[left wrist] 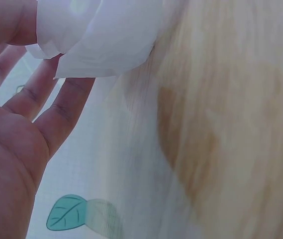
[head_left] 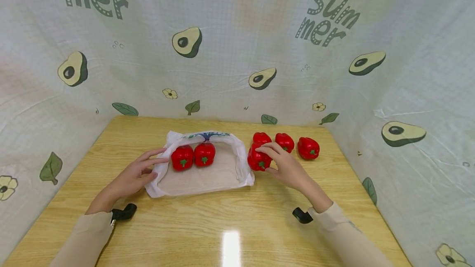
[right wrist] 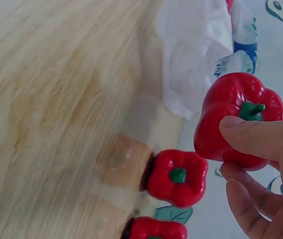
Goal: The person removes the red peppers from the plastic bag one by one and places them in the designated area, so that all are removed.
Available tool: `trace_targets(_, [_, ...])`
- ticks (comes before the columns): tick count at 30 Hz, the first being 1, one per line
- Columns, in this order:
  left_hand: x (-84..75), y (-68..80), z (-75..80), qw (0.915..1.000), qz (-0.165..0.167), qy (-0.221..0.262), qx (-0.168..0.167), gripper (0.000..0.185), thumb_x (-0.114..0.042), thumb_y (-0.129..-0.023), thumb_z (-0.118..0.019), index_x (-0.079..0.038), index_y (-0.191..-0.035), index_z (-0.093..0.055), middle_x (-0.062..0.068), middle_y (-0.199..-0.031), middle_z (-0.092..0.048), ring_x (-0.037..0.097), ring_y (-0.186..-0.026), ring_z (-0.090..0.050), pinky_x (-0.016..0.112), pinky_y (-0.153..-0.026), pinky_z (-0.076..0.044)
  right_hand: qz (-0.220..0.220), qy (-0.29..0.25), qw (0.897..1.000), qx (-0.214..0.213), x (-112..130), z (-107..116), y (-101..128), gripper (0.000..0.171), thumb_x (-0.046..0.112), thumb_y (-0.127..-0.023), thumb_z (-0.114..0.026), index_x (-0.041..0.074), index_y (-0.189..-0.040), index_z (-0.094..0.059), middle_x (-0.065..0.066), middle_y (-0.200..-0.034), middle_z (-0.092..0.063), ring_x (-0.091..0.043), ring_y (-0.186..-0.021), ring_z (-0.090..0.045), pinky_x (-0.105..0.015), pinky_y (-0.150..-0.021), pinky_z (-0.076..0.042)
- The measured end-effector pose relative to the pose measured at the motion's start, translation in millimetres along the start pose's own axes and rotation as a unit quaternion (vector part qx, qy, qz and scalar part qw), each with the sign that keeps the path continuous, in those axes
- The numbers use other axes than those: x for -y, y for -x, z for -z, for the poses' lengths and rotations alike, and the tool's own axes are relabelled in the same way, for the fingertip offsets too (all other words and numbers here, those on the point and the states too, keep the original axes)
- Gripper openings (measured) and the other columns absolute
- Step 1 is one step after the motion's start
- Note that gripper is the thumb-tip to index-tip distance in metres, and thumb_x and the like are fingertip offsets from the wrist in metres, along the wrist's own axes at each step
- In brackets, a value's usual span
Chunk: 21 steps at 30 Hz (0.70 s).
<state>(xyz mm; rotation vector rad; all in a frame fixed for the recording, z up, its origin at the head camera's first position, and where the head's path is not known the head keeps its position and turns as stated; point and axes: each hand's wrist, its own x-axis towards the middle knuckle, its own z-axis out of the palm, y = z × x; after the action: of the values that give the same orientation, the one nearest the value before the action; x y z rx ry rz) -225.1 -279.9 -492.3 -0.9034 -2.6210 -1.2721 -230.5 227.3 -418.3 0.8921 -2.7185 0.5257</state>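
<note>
The left hand (head_left: 136,173) pinches the left side of an open white bag (head_left: 208,179) with two peppers (head_left: 182,158) inside on the counter (head_left: 178,234), while the right hand (head_left: 291,169), well apart from it, grips a red pepper (head_left: 257,158) just by the bag's right edge, near three more peppers (head_left: 308,148)

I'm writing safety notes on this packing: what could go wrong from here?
The bag looks thin, so its mouth could sag if the left hand lets go.
The held pepper is right by the bag's edge and might snag it.
That pepper looks glossy, so it may slip from the right hand.
</note>
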Motion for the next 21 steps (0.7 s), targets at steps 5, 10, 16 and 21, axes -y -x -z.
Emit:
trace_targets(5, [-0.4, 0.1, 0.1, 1.0000, 0.001, -0.009, -0.002, 0.050, 0.008, -0.097, -0.070, -0.010, -0.143, -0.067, 0.011, -0.168, -0.038, 0.008, -0.122, -0.047, 0.021, -0.081, -0.054, -0.002, 0.005, 1.000, 0.009, -7.0, -0.7, 7.7, 0.075, 0.000, -0.079, -0.092, 0.021, -0.144, -0.061, -0.006, -0.145, -0.058, -0.028, -0.119, -0.067, -0.045, -0.089, -0.063])
trace_targets(10, [-1.2, -0.4, 0.3, 0.9997, -0.006, -0.024, -0.005, 0.049, 0.007, -0.096, -0.070, -0.009, -0.142, -0.068, 0.012, -0.167, -0.039, 0.004, -0.129, -0.042, 0.020, -0.084, -0.053, 0.009, 0.021, 1.000, 0.015, -13.9, -4.6, 14.4, 0.076, -0.002, -0.078, -0.092, 0.021, -0.144, -0.062, -0.006, -0.144, -0.058, -0.027, -0.106, -0.069, -0.040, -0.084, -0.063])
trace_targets(16, [-2.4, 0.0, 0.3, 0.9997, -0.002, -0.026, -0.004, 0.048, 0.007, -0.096, -0.071, -0.010, -0.142, -0.068, 0.011, -0.167, -0.039, 0.003, -0.130, -0.041, 0.020, -0.085, -0.054, 0.016, 0.035, 0.999, 0.021, -20.7, -9.4, 19.8, 0.076, -0.002, -0.078, -0.092, 0.021, -0.144, -0.062, -0.006, -0.144, -0.058, -0.025, -0.101, -0.070, -0.038, -0.081, -0.063])
trace_targets(21, [-2.5, -0.4, 0.3, 0.9997, -0.004, -0.024, -0.004, 0.049, 0.007, -0.097, -0.070, -0.010, -0.142, -0.068, 0.012, -0.167, -0.039, 0.002, -0.130, -0.041, 0.020, -0.085, -0.053, 0.007, 0.033, 0.999, 0.025, -23.3, -10.9, 22.5, 0.075, -0.001, -0.079, -0.092, 0.022, -0.144, -0.062, -0.006, -0.144, -0.058, -0.025, -0.102, -0.069, -0.039, -0.083, -0.063])
